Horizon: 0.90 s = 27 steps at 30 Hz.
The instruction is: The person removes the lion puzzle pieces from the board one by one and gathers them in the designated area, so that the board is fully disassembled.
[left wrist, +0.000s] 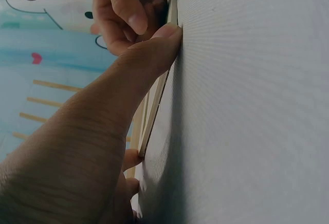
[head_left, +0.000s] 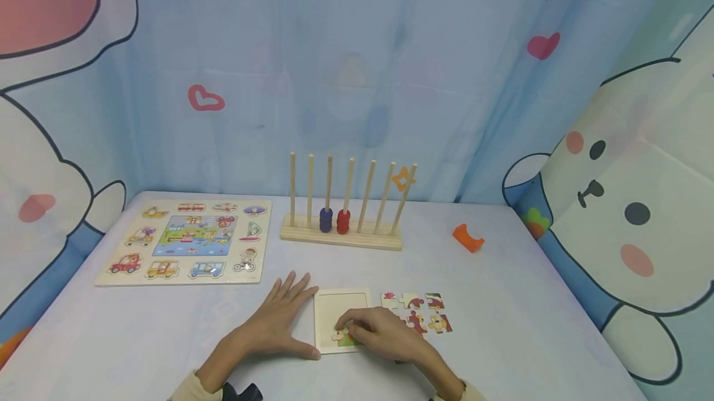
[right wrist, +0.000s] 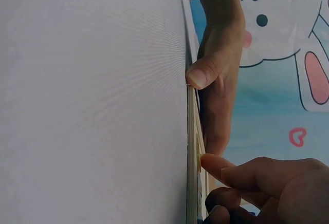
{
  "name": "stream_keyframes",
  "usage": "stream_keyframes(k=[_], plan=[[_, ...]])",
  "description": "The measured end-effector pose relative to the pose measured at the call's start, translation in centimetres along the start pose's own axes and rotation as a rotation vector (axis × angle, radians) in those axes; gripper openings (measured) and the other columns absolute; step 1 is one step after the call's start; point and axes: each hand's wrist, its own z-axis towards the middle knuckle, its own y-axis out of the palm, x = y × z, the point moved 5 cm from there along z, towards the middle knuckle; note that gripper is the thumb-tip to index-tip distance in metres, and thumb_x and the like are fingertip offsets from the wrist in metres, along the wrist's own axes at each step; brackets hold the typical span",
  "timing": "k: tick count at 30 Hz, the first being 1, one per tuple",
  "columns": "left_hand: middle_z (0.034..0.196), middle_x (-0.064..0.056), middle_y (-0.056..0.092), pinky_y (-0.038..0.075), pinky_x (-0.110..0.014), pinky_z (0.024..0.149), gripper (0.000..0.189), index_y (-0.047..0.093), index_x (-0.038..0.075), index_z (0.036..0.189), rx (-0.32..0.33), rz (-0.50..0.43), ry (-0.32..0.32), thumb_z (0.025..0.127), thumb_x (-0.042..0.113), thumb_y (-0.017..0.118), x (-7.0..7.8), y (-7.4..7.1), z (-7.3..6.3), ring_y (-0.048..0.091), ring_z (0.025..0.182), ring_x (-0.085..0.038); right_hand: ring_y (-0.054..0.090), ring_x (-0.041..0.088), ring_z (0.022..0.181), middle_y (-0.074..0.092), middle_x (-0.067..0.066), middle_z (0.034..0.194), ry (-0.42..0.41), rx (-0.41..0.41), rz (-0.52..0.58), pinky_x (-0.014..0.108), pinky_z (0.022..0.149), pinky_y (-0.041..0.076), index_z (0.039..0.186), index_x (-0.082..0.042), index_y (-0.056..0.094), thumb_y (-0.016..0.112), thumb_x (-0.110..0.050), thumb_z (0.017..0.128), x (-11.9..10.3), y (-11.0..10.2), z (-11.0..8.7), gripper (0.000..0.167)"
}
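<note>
A square wooden puzzle tray point(head_left: 329, 308) lies at the near middle of the table. My left hand point(head_left: 281, 317) has its fingers spread along the tray's left side, with the thumb touching the near corner and a fingertip at the far corner. My right hand point(head_left: 385, 333) is over the tray's near right part, its fingers bent at a jigsaw piece point(head_left: 347, 339) with green and yellow on it. In the right wrist view, one finger point(right wrist: 216, 165) of it meets the tray's inside. The right palm hides part of the tray and the piece.
Several loose jigsaw pieces point(head_left: 435, 302) lie right of the tray, some partly behind the right hand. A wooden peg stand point(head_left: 312, 233) with blue and red beads is behind. A vehicle puzzle board point(head_left: 209, 274) lies back left; an orange curved block point(head_left: 467, 240), back right.
</note>
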Motion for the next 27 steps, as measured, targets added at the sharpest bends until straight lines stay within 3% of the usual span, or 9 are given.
stream_keyframes(k=[4,8,16,27], plan=[[0.160,-0.012,0.017,0.002,-0.056,0.118,0.112,0.033,0.011,0.149,0.003,0.009,0.001,0.063,0.073,0.071,-0.05,0.03,-0.02,0.003,0.147,-0.037,0.037,0.000,0.053,0.044,-0.012,0.061,-0.018,-0.007,-0.002,0.016,0.050,0.033,0.104,-0.025,0.067,0.057,-0.015,0.094,-0.06,0.04,0.00,0.017],[0.160,-0.012,0.017,0.003,-0.056,0.118,0.112,0.033,0.011,0.149,0.003,0.016,0.002,0.063,0.073,0.070,-0.12,0.09,-0.01,0.003,0.147,-0.037,0.041,-0.001,0.059,0.049,-0.012,0.068,-0.052,-0.003,-0.008,0.016,0.052,0.037,0.104,-0.025,0.066,0.061,-0.013,0.093,-0.11,0.00,-0.02,0.017],[0.159,-0.013,0.017,0.002,-0.056,0.118,0.112,0.033,0.011,0.148,0.005,0.008,0.005,0.063,0.072,0.071,-0.09,0.07,-0.02,0.003,0.147,-0.038,0.039,0.000,0.064,0.053,-0.001,0.082,-0.102,-0.018,-0.030,0.014,0.055,0.037,0.109,-0.022,0.066,0.059,0.005,0.081,-0.25,-0.24,-0.20,0.039],[0.159,-0.013,0.018,0.002,-0.056,0.118,0.112,0.034,0.011,0.148,0.004,0.007,0.001,0.063,0.072,0.072,-0.10,0.08,0.06,0.003,0.147,-0.038,0.038,0.000,0.063,0.049,-0.004,0.085,-0.105,-0.031,-0.008,0.014,0.055,0.036,0.109,-0.025,0.064,0.059,0.006,0.083,-0.02,-0.24,-0.18,0.041]])
